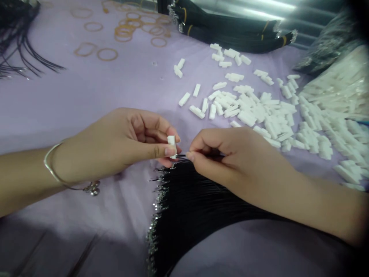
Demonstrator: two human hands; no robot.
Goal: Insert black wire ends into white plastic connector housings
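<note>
Between thumb and fingers, my left hand (138, 142) pinches a small white connector housing (172, 145), held upright. My right hand (225, 154) is closed on a thin black wire (181, 157), close to its end. That wire's tip meets the lower part of the housing; whether it sits inside, I cannot tell. Below both hands spreads a wide bundle of black wires (196, 200), its silvery metal terminals (157, 207) lined up along the left edge. My right forearm passes over part of the bundle.
Many loose white housings (253, 107) are heaped at the right, beside a clear plastic bag (340, 84). Tan rubber bands (123, 30) lie at the back. Tied black wire bundles (230, 32) rest behind, and more black wires (20, 42) at the far left. A lilac cloth (72, 92) covers the table.
</note>
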